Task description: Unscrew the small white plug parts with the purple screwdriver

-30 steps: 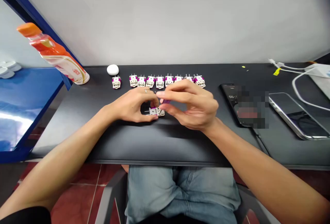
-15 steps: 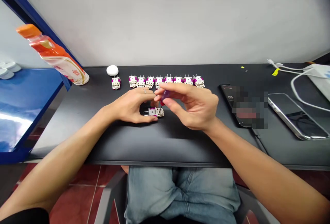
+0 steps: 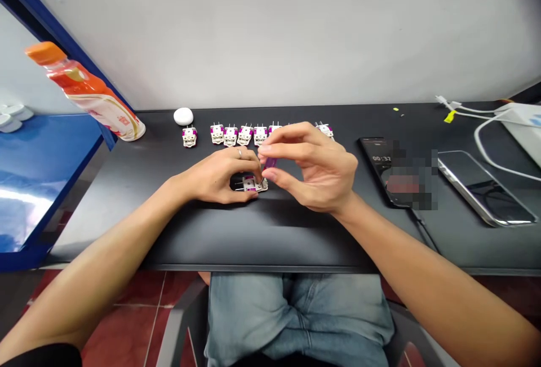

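The left hand (image 3: 220, 174) pins the plug part (image 3: 252, 184) under its fingertips, right hand (image 3: 315, 168) pinching a purple screwdriver (image 3: 269, 162) above.

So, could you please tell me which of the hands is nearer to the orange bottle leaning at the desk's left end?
Left. The left hand rests mid-desk on a small plug part, on the orange bottle's side. The right hand pinches a purple tool farther right.

Matt black desk (image 3: 270, 231); glossy plastic bottle (image 3: 91, 96).
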Tool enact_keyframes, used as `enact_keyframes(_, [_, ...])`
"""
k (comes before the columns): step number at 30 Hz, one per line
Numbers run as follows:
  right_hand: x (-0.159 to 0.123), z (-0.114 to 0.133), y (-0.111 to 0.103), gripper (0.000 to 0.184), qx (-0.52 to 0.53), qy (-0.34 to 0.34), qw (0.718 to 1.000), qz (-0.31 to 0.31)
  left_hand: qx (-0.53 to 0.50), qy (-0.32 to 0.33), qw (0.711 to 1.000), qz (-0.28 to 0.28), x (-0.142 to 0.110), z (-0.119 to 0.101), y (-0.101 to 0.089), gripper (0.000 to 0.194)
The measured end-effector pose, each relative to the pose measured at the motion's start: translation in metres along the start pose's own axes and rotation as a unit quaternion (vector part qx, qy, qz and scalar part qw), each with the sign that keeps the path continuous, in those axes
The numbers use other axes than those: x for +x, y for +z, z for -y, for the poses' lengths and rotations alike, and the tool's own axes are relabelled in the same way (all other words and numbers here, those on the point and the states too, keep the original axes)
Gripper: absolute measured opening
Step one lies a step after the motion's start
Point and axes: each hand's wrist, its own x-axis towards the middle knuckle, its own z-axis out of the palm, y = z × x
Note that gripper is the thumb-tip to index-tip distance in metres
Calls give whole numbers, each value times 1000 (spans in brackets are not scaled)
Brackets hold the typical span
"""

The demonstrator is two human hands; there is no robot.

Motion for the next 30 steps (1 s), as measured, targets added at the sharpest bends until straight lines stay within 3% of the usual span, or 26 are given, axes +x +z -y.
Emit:
enact_keyframes(6, [-2, 2, 0, 48, 37, 56, 998, 13, 12, 9, 1000, -9, -1, 2, 1, 14])
enact_keyframes(9, [-1, 0, 0, 43, 7, 18, 1000, 6, 7, 20, 1000, -15, 0, 1, 2, 11])
enact_keyframes(11, [0, -1, 0, 50, 1, -5, 1000, -12, 10, 23, 999, -20, 0, 1, 2, 12])
enact_keyframes(16, [-3, 0, 1, 52, 70, 66, 995, 1, 19, 11, 1000, -7, 0, 1, 1, 13])
enact_keyframes(20, [-2, 0, 0, 47, 25, 19, 999, -9, 6, 6, 1000, -6, 0, 1, 1, 13])
enact_keyframes(25, [-2, 0, 0, 48, 56, 61, 996, 13, 9, 15, 1000, -5, 1, 1, 2, 13])
enact_keyframes(30, [-2, -2, -1, 45, 21, 24, 999, 15, 8, 18, 1000, -9, 1, 1, 2, 11])
